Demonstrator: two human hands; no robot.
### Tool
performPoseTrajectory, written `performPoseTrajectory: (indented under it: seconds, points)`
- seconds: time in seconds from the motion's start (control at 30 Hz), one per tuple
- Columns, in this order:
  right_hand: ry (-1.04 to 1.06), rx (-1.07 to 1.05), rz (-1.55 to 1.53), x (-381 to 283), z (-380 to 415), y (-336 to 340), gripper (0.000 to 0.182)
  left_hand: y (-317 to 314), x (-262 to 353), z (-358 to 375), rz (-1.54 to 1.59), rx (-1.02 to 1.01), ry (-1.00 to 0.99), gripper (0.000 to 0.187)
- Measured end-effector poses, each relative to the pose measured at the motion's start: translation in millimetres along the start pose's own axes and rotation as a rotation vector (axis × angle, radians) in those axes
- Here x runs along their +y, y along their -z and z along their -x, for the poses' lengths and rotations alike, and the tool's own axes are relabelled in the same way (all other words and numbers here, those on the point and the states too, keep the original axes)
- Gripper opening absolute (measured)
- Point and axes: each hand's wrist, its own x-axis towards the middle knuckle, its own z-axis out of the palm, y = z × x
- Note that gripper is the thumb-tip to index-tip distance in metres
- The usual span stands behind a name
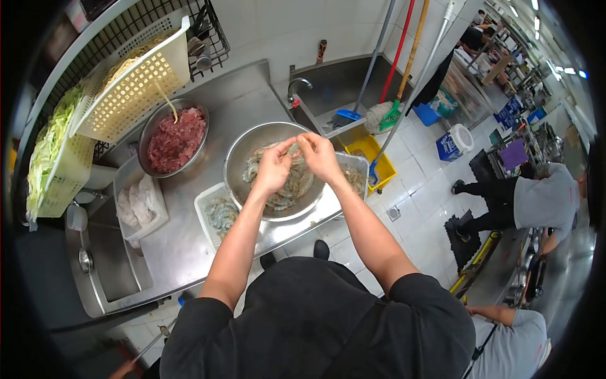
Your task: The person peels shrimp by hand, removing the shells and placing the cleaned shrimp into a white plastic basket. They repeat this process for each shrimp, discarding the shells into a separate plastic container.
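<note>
My left hand (274, 168) and my right hand (319, 158) meet above a large steel bowl (235, 146) of raw grey shrimp (291, 191). The fingers of both are pinched together around what looks like one shrimp (295, 150), mostly covered by the fingertips. At the bowl's left stands a white perforated basket (203, 203) holding paler, bluish shrimp (222, 215). A metal tray (365, 165) with shrimp or shells sits just right of the bowl, partly behind my right forearm.
On the steel counter (243, 98) are a bowl of minced meat (177, 142) and a white tub of pale meat (137, 205). Baskets of cabbage (53, 145) and noodles (136, 57) stand left. Mop handles lean by a sink (334, 82); a yellow bucket (386, 170) stands below. Co-workers (543, 197) are at right.
</note>
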Motion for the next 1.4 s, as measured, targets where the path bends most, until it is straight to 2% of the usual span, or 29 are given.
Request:
performPoseTrajectory:
  seconds: [0.07,0.2,0.27,0.3,0.47,0.7,0.9,0.97,1.07,1.1,1.17,1.3,1.37,1.4]
  points:
    - [0.046,0.014,-0.093,-2,-2,-5,0.023,2,2,3,-0.217,0.031,-0.027,0.042]
    - [0.033,-0.019,-0.162,0,-8,-12,0.023,1,9,6,-0.253,0.125,-0.101,0.038]
    - [0.054,-0.026,0.081,-4,-10,-9,0.022,4,10,8,-0.315,0.159,-0.144,0.033]
    - [0.054,-0.030,0.080,-8,-11,-9,0.022,6,9,8,-0.315,0.163,-0.142,0.033]
    - [0.126,-0.082,0.194,-23,-14,-8,0.020,11,-4,5,-0.146,0.234,-0.159,0.026]
    - [0.072,-0.157,0.185,-33,-9,-15,0.020,17,-5,4,0.008,0.271,-0.144,0.020]
    - [0.190,-0.169,0.256,-26,-7,-16,0.016,22,-2,5,0.091,0.285,-0.042,0.017]
    - [0.318,-0.185,0.320,-17,-9,-18,0.015,25,-7,2,0.186,0.307,-0.009,0.017]
    - [0.315,-0.263,0.182,-18,-9,-20,0.016,30,-16,-1,0.327,0.355,0.047,0.018]
    - [0.315,-0.265,0.179,-24,-9,-19,0.016,30,-11,1,0.325,0.357,0.047,0.018]
    - [0.090,-0.295,0.204,-37,-10,-12,0.017,27,-1,5,0.354,0.305,0.050,0.018]
    - [0.087,-0.312,0.224,-36,-10,-11,0.020,29,1,4,0.209,0.291,0.018,0.022]
    - [0.268,-0.334,0.203,-26,-10,-14,0.023,27,7,5,0.127,0.312,0.017,0.023]
    - [0.269,-0.333,0.202,-24,-10,-16,0.023,27,8,6,0.126,0.311,0.016,0.023]
